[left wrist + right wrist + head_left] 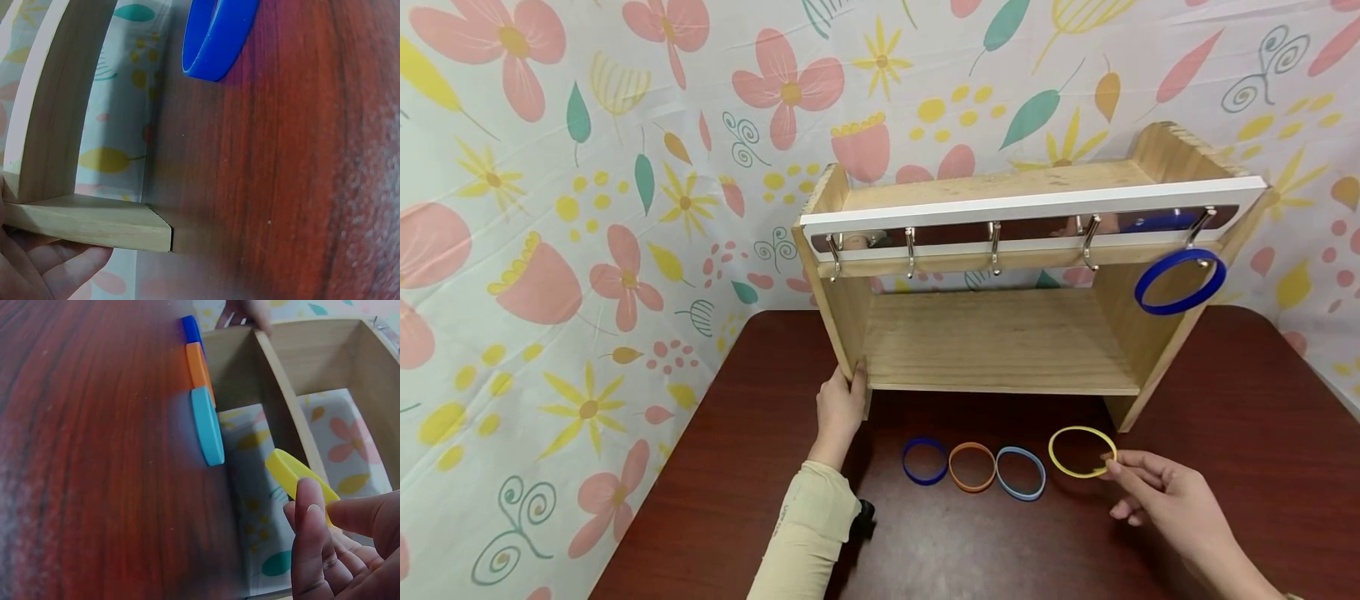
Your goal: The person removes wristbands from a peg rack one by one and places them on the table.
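Observation:
My right hand point(1180, 500) pinches a yellow silicone wristband point(294, 472) between thumb and fingertips, holding it in front of the shelf's right end. My left hand point(839, 408) grips the lower left side panel of a wooden shelf point(1000, 342); in the left wrist view its fingers point(81, 269) lie against the panel's outer face. Lined up on the table in front of the shelf are a dark blue wristband point(925, 482), an orange wristband point(973, 489) and a light blue wristband point(1024, 497). Another blue wristband point(1170, 309) hangs from the rightmost hook.
Several metal hooks point(995, 250) line a white-edged rail point(1030, 204) across the shelf's upper front. The shelf stands on a dark red-brown table point(737, 467) with rounded back corners. Behind it hangs a floral cloth point(685, 117). A black device point(863, 518) sits at my left wrist.

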`<state>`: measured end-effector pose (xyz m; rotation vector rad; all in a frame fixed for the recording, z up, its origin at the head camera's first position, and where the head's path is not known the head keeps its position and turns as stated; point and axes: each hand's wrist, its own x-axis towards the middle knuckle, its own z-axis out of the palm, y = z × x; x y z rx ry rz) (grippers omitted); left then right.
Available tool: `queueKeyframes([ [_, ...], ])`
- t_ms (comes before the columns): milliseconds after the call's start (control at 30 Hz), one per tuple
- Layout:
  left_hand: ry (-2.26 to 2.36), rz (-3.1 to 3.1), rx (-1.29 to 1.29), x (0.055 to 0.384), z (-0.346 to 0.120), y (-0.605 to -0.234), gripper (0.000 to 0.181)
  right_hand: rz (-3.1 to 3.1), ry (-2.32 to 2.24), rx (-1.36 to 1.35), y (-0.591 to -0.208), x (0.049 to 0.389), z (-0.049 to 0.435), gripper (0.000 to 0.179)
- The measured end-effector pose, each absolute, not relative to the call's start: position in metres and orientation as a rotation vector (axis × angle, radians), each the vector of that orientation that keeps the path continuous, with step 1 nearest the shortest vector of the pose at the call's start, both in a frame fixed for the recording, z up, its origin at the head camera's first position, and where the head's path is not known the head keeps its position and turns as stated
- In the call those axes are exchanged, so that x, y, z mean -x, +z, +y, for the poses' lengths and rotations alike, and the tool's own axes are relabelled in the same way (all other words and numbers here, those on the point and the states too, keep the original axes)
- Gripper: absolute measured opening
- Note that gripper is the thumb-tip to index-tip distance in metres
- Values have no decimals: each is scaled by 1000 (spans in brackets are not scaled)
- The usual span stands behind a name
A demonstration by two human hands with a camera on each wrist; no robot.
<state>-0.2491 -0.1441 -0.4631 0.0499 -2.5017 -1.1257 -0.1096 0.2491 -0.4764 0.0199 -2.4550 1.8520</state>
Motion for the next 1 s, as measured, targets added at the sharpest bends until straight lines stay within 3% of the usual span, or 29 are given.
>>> queueKeyframes([
  [167, -1127, -2505, -51, 249, -144, -463, 34, -2499, 1833, -20, -481, 110, 251, 10],
  [400, -1106, -2498, -57, 249, -144, -463, 34, -2605, 1828, -19, -487, 111, 252, 31],
  [1000, -1114, -2484, -48, 250, -144, -465, 33, -2832, 1850, -50, -487, 112, 254, 37],
])
